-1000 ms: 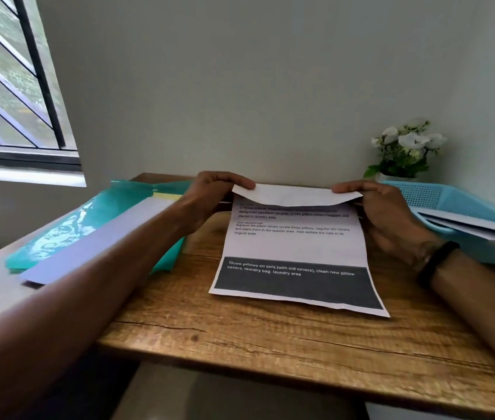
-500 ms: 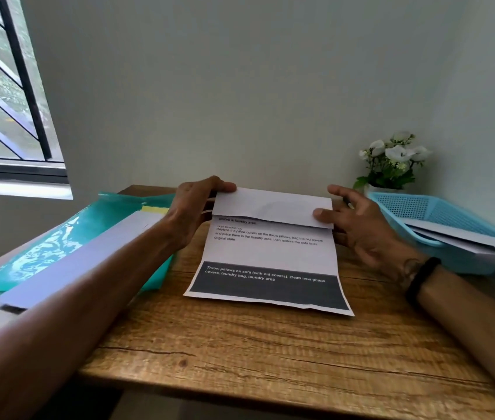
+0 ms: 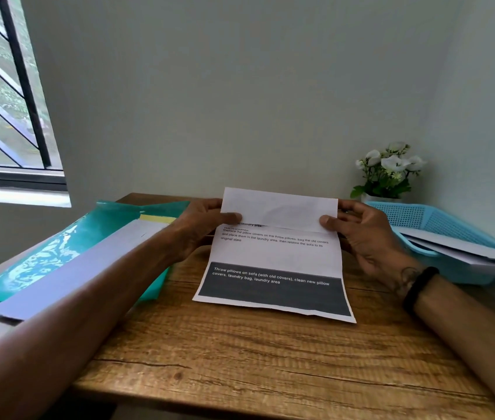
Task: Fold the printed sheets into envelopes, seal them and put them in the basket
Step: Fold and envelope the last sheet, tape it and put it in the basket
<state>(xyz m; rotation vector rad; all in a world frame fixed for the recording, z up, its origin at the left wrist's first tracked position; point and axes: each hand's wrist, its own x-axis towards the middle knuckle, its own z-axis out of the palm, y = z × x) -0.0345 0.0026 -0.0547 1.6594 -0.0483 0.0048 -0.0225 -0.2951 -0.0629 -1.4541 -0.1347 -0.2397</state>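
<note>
A pale wall stood behind a wooden desk (image 3: 270, 353), with a barred window (image 3: 6, 95) at the upper left. On the desk's middle lay a printed sheet (image 3: 276, 259), its top part folded forward over the text so the blank back faced up, its dark printed band toward the near edge. The left hand (image 3: 203, 228) pinched the fold's left end, thumb on top and fingers behind the flap. The right hand (image 3: 364, 234) pinched the right end the same way, thumb on the paper; a black band (image 3: 419, 286) circled that wrist. Along the desk's left edge lay a teal plastic folder (image 3: 58, 253) with a white sheet (image 3: 88, 265) and a yellow strip (image 3: 156, 219) on it. At the right edge sat a light-blue basket (image 3: 422, 219) holding white papers (image 3: 467, 253) that stuck out over its rim. A small pot of white flowers (image 3: 388, 171) stood at the far right corner, just behind the basket.
</note>
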